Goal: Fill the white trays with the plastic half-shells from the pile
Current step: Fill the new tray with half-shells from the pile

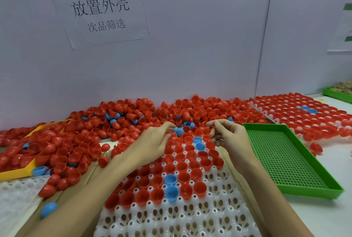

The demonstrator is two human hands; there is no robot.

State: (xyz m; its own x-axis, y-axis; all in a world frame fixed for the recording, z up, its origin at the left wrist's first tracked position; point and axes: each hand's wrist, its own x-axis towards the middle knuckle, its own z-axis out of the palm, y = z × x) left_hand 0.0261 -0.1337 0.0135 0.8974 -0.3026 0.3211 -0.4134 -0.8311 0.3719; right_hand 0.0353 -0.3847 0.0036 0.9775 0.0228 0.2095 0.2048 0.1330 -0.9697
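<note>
A big pile of red and a few blue plastic half-shells (133, 120) lies along the wall. In front of me a white tray (171, 215) has shells seated open side up in its far rows; its near rows are bare. My left hand (154, 141) reaches palm down into the pile's near edge, fingers spread over red shells. My right hand (228, 135) hovers just beyond the tray's far end, fingers curled, thumb and forefinger pinched; I cannot tell if a shell is in them. A second white tray (312, 118) at the far right is filled with shells.
An empty green perforated tray (285, 160) lies right of the white tray. A yellow bin (17, 174) at the left overflows with shells. Another white tray (15, 194) sits at the near left. A paper sign (99, 10) hangs on the wall. Loose shells dot the table.
</note>
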